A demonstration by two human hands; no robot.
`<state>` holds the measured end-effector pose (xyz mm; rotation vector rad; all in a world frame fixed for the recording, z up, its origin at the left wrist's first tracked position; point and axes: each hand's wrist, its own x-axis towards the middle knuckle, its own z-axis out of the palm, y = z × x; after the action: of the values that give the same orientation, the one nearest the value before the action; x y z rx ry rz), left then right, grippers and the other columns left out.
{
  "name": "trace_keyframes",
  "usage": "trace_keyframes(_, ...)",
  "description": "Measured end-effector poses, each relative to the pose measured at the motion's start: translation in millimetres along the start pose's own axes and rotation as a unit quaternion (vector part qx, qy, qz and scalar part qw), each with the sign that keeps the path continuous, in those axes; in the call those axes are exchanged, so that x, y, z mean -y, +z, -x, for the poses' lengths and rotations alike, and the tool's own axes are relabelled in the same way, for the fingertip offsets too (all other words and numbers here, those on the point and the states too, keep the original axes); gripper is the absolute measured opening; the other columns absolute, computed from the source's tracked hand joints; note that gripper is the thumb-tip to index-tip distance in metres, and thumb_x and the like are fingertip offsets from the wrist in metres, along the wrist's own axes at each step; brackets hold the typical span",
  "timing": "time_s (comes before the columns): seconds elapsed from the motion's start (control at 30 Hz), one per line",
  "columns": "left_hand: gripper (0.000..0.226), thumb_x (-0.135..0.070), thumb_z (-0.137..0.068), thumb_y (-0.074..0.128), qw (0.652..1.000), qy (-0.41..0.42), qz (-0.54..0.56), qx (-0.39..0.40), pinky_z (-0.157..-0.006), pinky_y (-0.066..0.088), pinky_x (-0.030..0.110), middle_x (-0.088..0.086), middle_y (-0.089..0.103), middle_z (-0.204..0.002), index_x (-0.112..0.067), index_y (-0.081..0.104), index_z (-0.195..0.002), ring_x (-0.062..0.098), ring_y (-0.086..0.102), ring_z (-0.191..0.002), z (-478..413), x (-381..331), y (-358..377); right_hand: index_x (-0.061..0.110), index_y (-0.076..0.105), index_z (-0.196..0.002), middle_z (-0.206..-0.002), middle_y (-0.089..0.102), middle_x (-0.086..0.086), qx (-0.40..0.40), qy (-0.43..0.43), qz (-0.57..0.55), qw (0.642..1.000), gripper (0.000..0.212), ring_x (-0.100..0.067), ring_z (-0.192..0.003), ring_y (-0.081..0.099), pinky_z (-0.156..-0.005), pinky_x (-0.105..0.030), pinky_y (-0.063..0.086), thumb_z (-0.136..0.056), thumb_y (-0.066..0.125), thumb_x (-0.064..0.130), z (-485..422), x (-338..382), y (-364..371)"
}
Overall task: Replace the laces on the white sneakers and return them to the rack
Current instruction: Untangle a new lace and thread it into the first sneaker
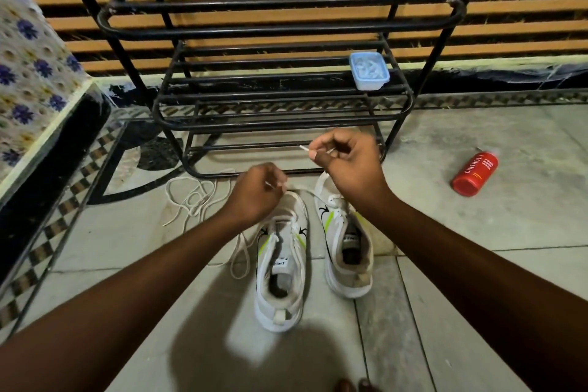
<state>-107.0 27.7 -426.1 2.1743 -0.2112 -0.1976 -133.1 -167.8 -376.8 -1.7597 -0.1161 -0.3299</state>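
Head view: the left sneaker (281, 267) and right sneaker (347, 248) stood side by side on the tiled floor (477, 264) just before the black shoe rack (280, 119), toes toward it. My left hand (257, 192) pinched one lace end; my right hand (350, 164), nearer the rack, pinched the other lace tip (304, 147). The lace ran crosswise between them. Loose laces (191, 200) lay left of the rack's foot.

Both bare forearms reach forward and converge. The left hand (257, 192), lower and blurred, curls its fingers to pinch a thin white shoelace (304, 148). The right hand (350, 162), held higher, pinches the shoelace's tip between thumb and forefinger.
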Motion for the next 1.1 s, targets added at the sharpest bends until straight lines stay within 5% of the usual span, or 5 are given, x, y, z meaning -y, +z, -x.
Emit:
trace_keyframes(0.13, 0.021, -0.017, -0.065, 0.073, 0.994, -0.073, -0.052, 0.056, -0.070, 0.057, 0.026, -0.006, 0.073, -0.088, -0.026, 0.068, -0.083, 0.013, 0.070, -0.080, 42.3, 16.8, 12.3, 0.011, 0.075, -0.082, -0.076, 0.072, -0.003, 0.026, 0.024, 0.038, 0.999, 0.008, -0.014, -0.070, 0.066, -0.068, -0.026, 0.052, -0.084, 0.074, 0.003, 14.6, -20.0, 10.9)
trace_keyframes(0.27, 0.055, -0.034, -0.047, 0.075, 0.993, -0.081, -0.063, 0.063, -0.080, 0.055, 0.031, -0.004, 0.056, -0.103, -0.032, 0.064, -0.101, 0.011, 0.062, -0.090, 63.8, 29.3, 22.1, 0.013, 0.075, -0.082, -0.071, 0.069, 0.010, 0.057, 0.042, 0.117, 0.991, 0.013, 0.005, -0.063, 0.059, -0.062, -0.007, 0.039, -0.084, 0.072, 0.000, 28.1, -38.9, 22.8)
trace_keyframes(0.6, 0.009, -0.019, -0.082, 0.076, 0.989, -0.130, -0.018, -0.067, -0.076, 0.052, 0.029, -0.007, 0.074, -0.082, -0.019, 0.076, -0.091, 0.013, 0.070, -0.082, 64.3, 57.0, 33.3, 0.014, 0.072, -0.082, -0.066, 0.072, 0.006, 0.097, 0.086, 0.169, 0.977, 0.017, -0.006, -0.068, 0.069, -0.078, -0.026, 0.055, -0.076, 0.070, -0.003, 52.4, -57.7, 47.5)
trace_keyframes(0.77, 0.022, -0.039, -0.068, 0.071, 0.971, -0.201, 0.113, -0.070, -0.074, 0.056, 0.041, -0.005, 0.076, -0.074, -0.026, 0.080, -0.083, 0.020, 0.070, -0.071, 67.9, 65.4, 34.4, 0.018, 0.068, -0.080, -0.063, 0.070, 0.007, 0.121, 0.105, 0.219, 0.963, 0.017, -0.003, -0.066, 0.067, -0.075, -0.014, 0.048, -0.074, 0.069, 0.002, 55.7, -70.1, 63.0)
trace_keyframes(1.1, 0.016, -0.032, -0.073, 0.071, 0.974, -0.178, 0.119, -0.078, -0.079, 0.059, 0.046, -0.005, 0.077, -0.074, -0.025, 0.081, -0.082, 0.023, 0.074, -0.075, 60.7, 75.8, 38.8, 0.020, 0.068, -0.081, -0.067, 0.068, 0.007, 0.117, 0.104, 0.260, 0.953, 0.013, -0.015, -0.075, 0.064, -0.076, -0.024, 0.048, -0.077, 0.064, 0.009, 53.2, -81.6, 74.8)
